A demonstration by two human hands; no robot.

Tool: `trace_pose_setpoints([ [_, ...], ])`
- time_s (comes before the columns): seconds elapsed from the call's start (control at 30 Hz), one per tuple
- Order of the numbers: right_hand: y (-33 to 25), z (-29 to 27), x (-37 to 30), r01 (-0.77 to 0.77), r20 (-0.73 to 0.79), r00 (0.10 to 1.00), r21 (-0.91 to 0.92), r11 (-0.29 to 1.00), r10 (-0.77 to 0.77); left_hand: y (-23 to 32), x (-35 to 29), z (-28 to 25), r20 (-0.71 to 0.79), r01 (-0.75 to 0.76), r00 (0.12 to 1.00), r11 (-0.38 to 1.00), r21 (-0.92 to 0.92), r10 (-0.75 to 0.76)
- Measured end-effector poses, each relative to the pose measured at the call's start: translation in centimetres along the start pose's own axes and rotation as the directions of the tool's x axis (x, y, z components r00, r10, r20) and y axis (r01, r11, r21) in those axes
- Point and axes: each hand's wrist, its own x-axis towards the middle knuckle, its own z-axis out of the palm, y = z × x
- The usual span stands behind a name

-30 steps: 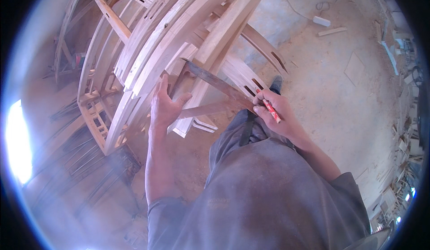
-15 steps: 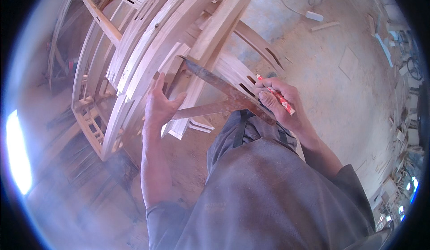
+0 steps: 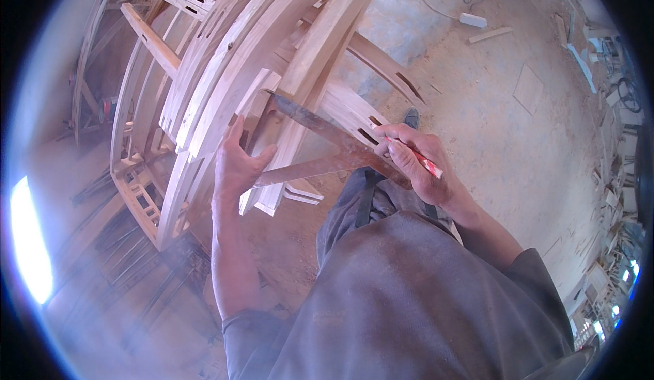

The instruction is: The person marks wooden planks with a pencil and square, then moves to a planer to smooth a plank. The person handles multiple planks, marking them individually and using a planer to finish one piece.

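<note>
**Square laid against the curved timbers, pencil held back**

Your left hand [image 3: 235, 165] is wrapped around the lower blade of a rusty metal square [image 3: 327, 150], fingers closed on it and pressing it against the stack of curved wooden frame pieces [image 3: 225, 73]. Your right hand [image 3: 415, 165] grips the square's corner, where the two blades meet, and pinches a red pencil [image 3: 422, 162] between its fingers at the same time; the pencil tip points away from the wood and is not touching it.

Compared with half a second ago, the square's upper blade has kept its tip at the pale end of a slat [image 3: 262, 90], and both hands have kept their grips; only the view has drifted slightly, so the frames sit a little lower. This reads as the square being settled and held steady, with marking not yet begun.

The square lies across the slat end and the broad upright timber [image 3: 320, 46], just in front of your torso.

Hard to make out: whether the blade lies flush on the wood, since your left fingers and the slat cover the contact. The frames' upper ends run out of view at the top edge. The sawdust-covered floor [image 3: 504, 148] holds an offcut [image 3: 489, 35] and a small white block [image 3: 472, 20] well apart; the clutter along the right rim is too bent and small to identify.
</note>
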Motion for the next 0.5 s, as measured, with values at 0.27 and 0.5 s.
trace_pose_setpoints([
  [0.27, 0.8, 0.4, -0.5, 0.046, -0.140, 0.990, 0.074, 0.996, -0.035, 0.7, 0.0, -0.2, 0.002, 0.029, 1.000, 0.999, -0.038, -0.029],
  [0.5, 0.2, 0.5, -0.1, 0.075, -0.091, 0.993, -0.006, 0.997, -0.075, 0.7, 0.1, -0.3, 0.004, 0.019, 1.000, 1.000, -0.017, -0.019],
])
